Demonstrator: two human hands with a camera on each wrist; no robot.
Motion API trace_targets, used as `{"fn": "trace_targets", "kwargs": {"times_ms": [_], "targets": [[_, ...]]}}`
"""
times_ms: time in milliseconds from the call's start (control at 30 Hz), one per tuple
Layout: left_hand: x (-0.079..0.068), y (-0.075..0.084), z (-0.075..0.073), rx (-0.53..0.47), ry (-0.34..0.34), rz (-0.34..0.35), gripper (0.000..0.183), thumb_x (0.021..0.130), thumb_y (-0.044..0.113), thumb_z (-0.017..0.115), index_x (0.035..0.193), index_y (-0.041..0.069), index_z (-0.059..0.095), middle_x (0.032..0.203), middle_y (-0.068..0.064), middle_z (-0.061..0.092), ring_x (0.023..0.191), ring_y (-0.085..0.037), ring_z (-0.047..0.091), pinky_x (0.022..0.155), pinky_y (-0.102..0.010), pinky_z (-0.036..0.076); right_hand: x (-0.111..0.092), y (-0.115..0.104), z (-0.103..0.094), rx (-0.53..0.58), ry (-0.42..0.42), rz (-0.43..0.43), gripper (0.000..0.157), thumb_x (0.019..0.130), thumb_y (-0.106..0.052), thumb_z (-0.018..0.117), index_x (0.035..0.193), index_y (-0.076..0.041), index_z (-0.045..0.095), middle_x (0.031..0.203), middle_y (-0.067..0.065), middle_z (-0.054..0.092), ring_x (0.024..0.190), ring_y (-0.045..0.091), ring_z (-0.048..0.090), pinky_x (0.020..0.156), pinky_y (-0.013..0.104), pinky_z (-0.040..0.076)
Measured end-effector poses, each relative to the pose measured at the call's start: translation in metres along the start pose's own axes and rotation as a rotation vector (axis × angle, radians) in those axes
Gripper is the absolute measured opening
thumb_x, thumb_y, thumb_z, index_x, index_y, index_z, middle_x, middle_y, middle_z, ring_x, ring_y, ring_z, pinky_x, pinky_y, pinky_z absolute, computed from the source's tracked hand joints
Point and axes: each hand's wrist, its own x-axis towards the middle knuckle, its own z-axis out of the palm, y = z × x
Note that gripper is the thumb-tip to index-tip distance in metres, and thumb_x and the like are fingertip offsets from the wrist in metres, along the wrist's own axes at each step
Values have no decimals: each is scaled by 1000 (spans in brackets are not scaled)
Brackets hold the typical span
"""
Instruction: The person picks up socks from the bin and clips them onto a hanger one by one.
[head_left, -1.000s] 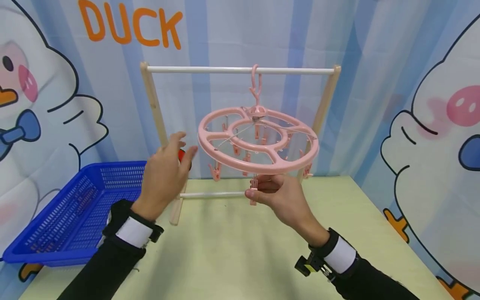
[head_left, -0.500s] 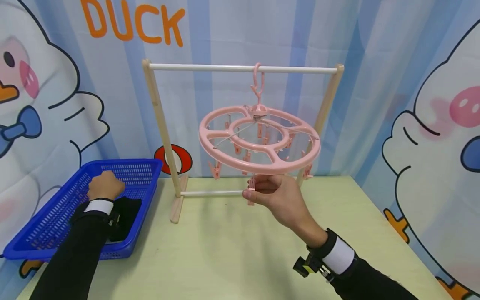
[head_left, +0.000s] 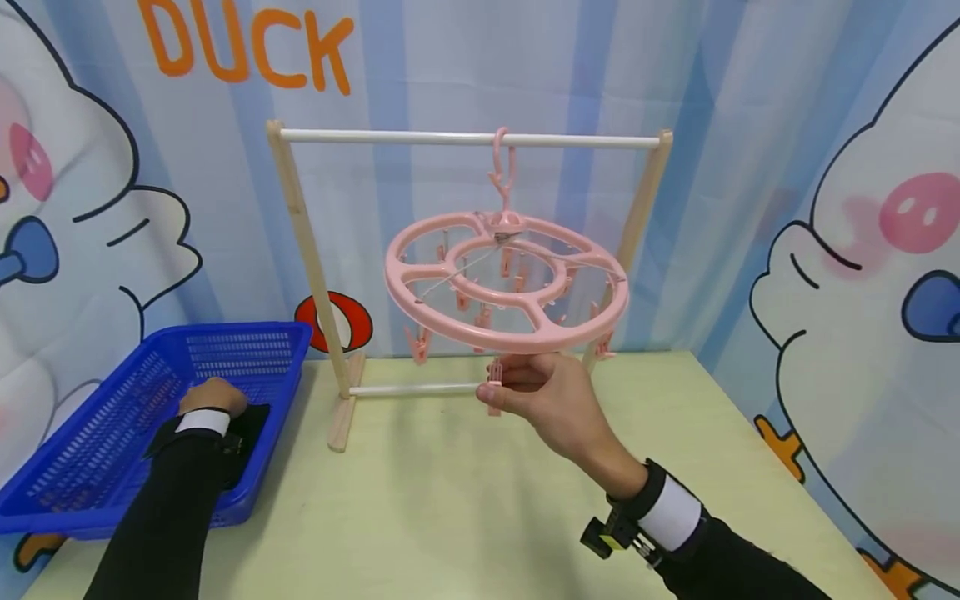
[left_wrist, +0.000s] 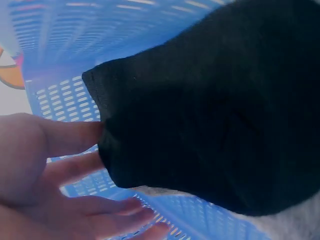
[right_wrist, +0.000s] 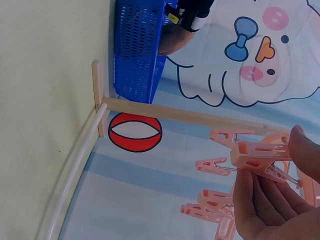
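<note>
My left hand (head_left: 216, 396) is down inside the blue basket (head_left: 247, 350). In the left wrist view its thumb and index finger pinch the cuff edge of a black sock (left_wrist: 210, 120), their tips partly hidden at the fabric; the other fingers lie loosely apart. Grey fabric (left_wrist: 295, 222) shows under the sock. My right hand (head_left: 551, 400) pinches a pink clothes peg (right_wrist: 257, 155) between thumb and fingers. That peg hangs below the near side of a round pink drying hanger (head_left: 540, 340), which carries several other pegs (head_left: 420, 344). Whether the held peg's jaws are parted is unclear.
The hanger's hook (head_left: 502, 158) sits over the white top bar (head_left: 375, 136) of a wooden-legged rack (head_left: 303, 250). The rack stands on a pale yellow table (head_left: 420, 500), right of the basket. A duck-print curtain (head_left: 465, 75) closes off the back and sides.
My left hand has gone from beside the hanger down into the basket and now pinches the black sock. My right hand keeps its hold on the peg. The head view has shifted slightly.
</note>
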Motion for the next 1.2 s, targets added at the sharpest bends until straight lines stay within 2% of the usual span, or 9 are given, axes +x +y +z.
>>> {"fn": "trace_targets", "kwargs": {"times_ms": [133,200,300,367,467,567,767,1000,1200], "targets": [[0,-4,-1,-98,141,-23,44,86,12,56,114,-21,49,118,-48,43,107,-62,43,89,-71,38,1,0,0,-7,-3,-7,21,81,-5,78,98,0,68,90,12,70,81,19,69,74,32,58],[1,-6,-2,-117,203,9,37,82,11,62,105,-17,54,110,-45,50,100,-59,49,82,-68,44,2,0,0,-10,-4,-9,21,81,-5,78,98,1,68,89,12,69,81,20,69,74,32,58],[1,-8,-4,-101,293,136,19,77,7,69,78,-9,58,85,-34,59,80,-50,58,64,-59,52,1,1,0,-11,-7,-6,21,81,-6,78,98,1,68,89,12,70,81,19,69,74,32,58],[-1,-7,-9,-84,336,238,19,75,5,72,65,-2,58,71,-26,60,68,-44,59,53,-55,51,1,1,0,-14,-7,-4,21,81,-6,78,98,0,68,90,11,70,81,19,69,75,32,58],[-8,0,-20,-59,375,347,18,77,3,75,65,-3,63,67,-20,62,62,-37,59,50,-51,50,1,1,0,-15,-6,1,21,81,-6,78,98,0,68,90,11,70,82,19,69,75,31,57],[-17,8,-33,-51,401,423,13,80,3,74,73,-7,69,71,-22,64,62,-36,60,52,-52,51,1,2,0,-14,-5,4,20,82,-6,78,98,0,68,90,11,70,82,19,69,75,31,57],[-49,33,-55,-32,451,549,10,85,-1,69,81,-10,70,76,-25,66,65,-37,61,60,-56,53,0,6,-1,-17,-1,22,22,81,-7,79,99,0,68,90,11,70,82,19,69,75,31,58],[-105,85,-66,-44,509,692,3,88,-4,66,87,-6,68,79,-20,67,63,-30,60,55,-49,55,1,3,-1,-39,7,37,21,81,-7,78,99,-1,68,91,10,70,82,17,69,75,30,57],[-138,122,-60,-85,427,824,5,88,-3,67,91,-1,70,83,-14,69,72,-28,63,64,-49,56,1,2,-1,-53,14,34,20,82,-1,77,99,3,68,93,15,70,83,19,69,76,34,57]]}}
